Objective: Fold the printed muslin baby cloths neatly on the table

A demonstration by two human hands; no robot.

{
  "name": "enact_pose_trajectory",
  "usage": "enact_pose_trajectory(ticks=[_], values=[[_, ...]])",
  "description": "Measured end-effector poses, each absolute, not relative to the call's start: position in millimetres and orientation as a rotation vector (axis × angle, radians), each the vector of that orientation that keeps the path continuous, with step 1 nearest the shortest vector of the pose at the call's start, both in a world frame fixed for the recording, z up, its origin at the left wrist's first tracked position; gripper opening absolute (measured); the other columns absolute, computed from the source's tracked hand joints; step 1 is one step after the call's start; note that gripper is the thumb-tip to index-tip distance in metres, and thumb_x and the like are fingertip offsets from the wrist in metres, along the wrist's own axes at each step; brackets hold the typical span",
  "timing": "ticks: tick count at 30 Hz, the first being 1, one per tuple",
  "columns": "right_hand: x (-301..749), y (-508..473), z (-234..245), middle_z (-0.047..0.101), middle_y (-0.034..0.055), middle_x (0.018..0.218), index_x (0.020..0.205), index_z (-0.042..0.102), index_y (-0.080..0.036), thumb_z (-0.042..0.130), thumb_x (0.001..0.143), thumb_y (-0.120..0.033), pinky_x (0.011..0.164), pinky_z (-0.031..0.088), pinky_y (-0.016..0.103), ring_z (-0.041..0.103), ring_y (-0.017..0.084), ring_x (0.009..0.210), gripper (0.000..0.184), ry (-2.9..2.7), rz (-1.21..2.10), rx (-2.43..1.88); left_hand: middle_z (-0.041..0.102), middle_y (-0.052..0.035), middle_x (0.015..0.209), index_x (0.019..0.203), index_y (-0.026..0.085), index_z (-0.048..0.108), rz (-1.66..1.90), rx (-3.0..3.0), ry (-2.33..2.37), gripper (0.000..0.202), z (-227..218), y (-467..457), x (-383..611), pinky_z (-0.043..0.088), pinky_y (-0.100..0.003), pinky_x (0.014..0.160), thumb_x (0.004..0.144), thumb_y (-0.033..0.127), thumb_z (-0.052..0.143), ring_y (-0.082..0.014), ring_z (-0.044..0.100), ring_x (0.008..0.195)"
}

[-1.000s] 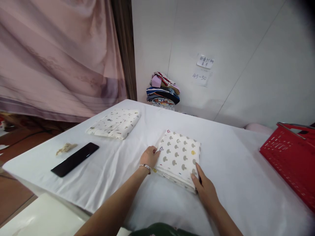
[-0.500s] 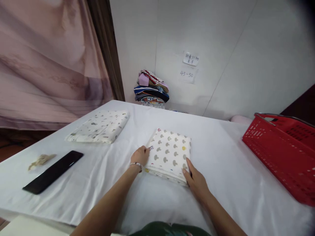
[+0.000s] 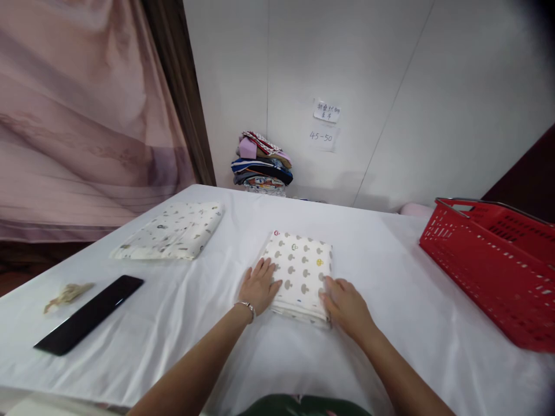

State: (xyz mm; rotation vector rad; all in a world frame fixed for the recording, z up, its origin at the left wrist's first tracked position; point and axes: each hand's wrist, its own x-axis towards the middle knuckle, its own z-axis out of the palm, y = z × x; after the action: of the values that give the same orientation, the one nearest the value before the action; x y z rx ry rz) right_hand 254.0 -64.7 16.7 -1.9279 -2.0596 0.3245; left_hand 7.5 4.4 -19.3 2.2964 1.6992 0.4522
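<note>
A folded white cloth (image 3: 299,266) with grey mushroom prints and a few coloured ones lies on the white-covered table in front of me. Flat on its left edge rests my left hand (image 3: 259,284), open, fingers apart, with a bracelet at the wrist. At the cloth's lower right edge my right hand (image 3: 347,306) is bent around the border, its thumb and forefinger on the fabric. The undersides of the right fingers are hidden.
Another folded print cloth (image 3: 173,231) lies back left. Nearer are a black flat slab (image 3: 91,315) and a small beige bundle (image 3: 68,295). A red basket (image 3: 485,271) stands right. Beyond the table is a stack of folded fabrics (image 3: 262,163); a pink curtain (image 3: 87,115) hangs left.
My left hand has let go of the cloth's left edge and now lies spread on top of it. My right hand stays at the right edge with its fingers shifted. The view has moved slightly.
</note>
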Motion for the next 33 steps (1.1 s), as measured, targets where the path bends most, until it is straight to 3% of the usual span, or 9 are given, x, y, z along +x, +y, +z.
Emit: enact_pose_trajectory(ticks=[4, 8, 10, 14, 20, 25, 29, 33], values=[[226, -46, 53, 0.033, 0.0128, 0.140, 0.133, 0.040, -0.017, 0.038, 0.088, -0.045, 0.102, 0.028, 0.043, 0.027, 0.027, 0.129, 0.052, -2.190, -0.009, -1.561, 0.030, -0.0035, 0.144, 0.132, 0.026, 0.041, 0.445, 2.317, 1.724, 0.048, -19, 4, 7, 0.015, -0.048, 0.109, 0.086, 0.043, 0.040, -0.0244, 0.017, 0.136], [196, -15, 71, 0.015, 0.0087, 0.149, 0.139, 0.027, -0.018, 0.034, 0.090, -0.045, 0.107, 0.014, 0.047, 0.007, 0.025, 0.136, 0.056, -2.251, -0.117, -1.376, 0.029, -0.0035, 0.145, 0.133, 0.024, 0.039, 0.402, 2.388, 1.770, 0.050, -21, 3, 7, 0.018, -0.048, 0.108, 0.088, 0.044, 0.036, -0.0238, 0.017, 0.136], [191, 5, 61, 0.013, 0.0100, 0.149, 0.139, 0.026, -0.014, 0.033, 0.090, -0.046, 0.108, 0.010, 0.047, 0.005, 0.025, 0.137, 0.059, -2.262, -0.110, -1.466, 0.028, -0.0032, 0.145, 0.134, 0.023, 0.038, 0.387, 2.412, 1.780, 0.050, -22, 2, 6, 0.020, -0.047, 0.108, 0.088, 0.044, 0.035, -0.0236, 0.017, 0.136], [199, 37, 16, 0.023, 0.0116, 0.146, 0.137, 0.031, -0.013, 0.032, 0.089, -0.051, 0.107, 0.008, 0.048, 0.012, 0.026, 0.135, 0.062, -2.382, 0.167, -1.762, 0.030, -0.0028, 0.144, 0.133, 0.023, 0.039, 0.400, 2.425, 1.769, 0.049, -23, 2, 4, 0.025, -0.046, 0.106, 0.088, 0.042, 0.036, -0.0229, 0.020, 0.135], [206, 47, -15, 0.018, 0.0094, 0.148, 0.139, 0.028, -0.016, 0.030, 0.088, -0.055, 0.106, 0.003, 0.048, 0.007, 0.025, 0.136, 0.064, -2.411, 0.262, -1.791, 0.032, -0.0039, 0.143, 0.131, 0.021, 0.041, 0.491, 2.442, 1.722, 0.048, -24, 2, 3, 0.033, -0.041, 0.102, 0.088, 0.041, 0.037, -0.0224, 0.022, 0.134], [220, 58, -1, 0.034, 0.0052, 0.141, 0.126, 0.047, -0.024, 0.037, 0.088, -0.046, 0.105, 0.014, 0.043, 0.021, 0.023, 0.132, 0.045, -2.352, 0.299, -1.732, 0.035, -0.0044, 0.142, 0.130, 0.022, 0.042, 0.549, 2.442, 1.704, 0.048, -29, 2, 1, 0.034, -0.041, 0.101, 0.088, 0.042, 0.038, -0.0228, 0.024, 0.133], [252, 80, 7, 0.036, 0.0080, 0.140, 0.132, 0.040, -0.020, 0.037, 0.088, -0.034, 0.104, 0.019, 0.039, 0.025, 0.023, 0.130, 0.046, -2.206, 0.266, -1.841, 0.035, -0.0051, 0.142, 0.130, 0.023, 0.042, 0.553, 2.440, 1.697, 0.047, -30, 5, 0, 0.034, -0.043, 0.101, 0.088, 0.044, 0.037, -0.0233, 0.024, 0.133], [279, 99, 0, 0.045, 0.0096, 0.134, 0.132, 0.042, -0.017, 0.045, 0.084, -0.036, 0.099, 0.029, 0.032, 0.040, 0.022, 0.122, 0.052, -2.165, 0.395, -1.916, 0.035, -0.0078, 0.142, 0.130, 0.021, 0.043, 0.528, 2.475, 1.693, 0.054, -22, 1, -1, 0.029, -0.049, 0.103, 0.086, 0.052, 0.037, -0.0262, 0.024, 0.133]])
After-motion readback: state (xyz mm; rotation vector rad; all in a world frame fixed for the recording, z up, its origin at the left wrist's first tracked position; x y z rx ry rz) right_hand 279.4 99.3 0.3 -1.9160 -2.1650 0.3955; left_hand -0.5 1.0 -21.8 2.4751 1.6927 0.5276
